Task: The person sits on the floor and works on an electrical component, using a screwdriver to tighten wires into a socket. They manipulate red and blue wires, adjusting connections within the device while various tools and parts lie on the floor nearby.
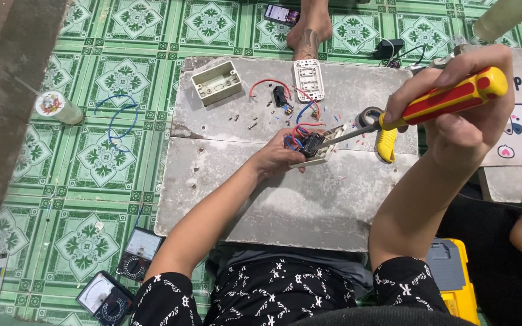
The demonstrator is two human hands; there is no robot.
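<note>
Looking down, I see a grey, chalk-stained rectangular slab [285,199] lying on the green patterned floor tiles [92,157], serving as the work surface. On it, well apart from my hands, rest an open cream plastic wall box [215,82] and a white switch faceplate [309,79]. My right hand [463,118] is wrapped tightly round the red-and-yellow handled screwdriver [436,102], whose steel shaft angles down to the small black switch module with red and blue wires [307,142]. My left hand [279,158] pins that module and its pale frame against the slab, fingers closed around it. The tip seems to sit in a terminal screw, though I cannot tell for sure. To do this well, I judge the blade must stay square in the slot, with steady downward pressure and wires kept clear.
</note>
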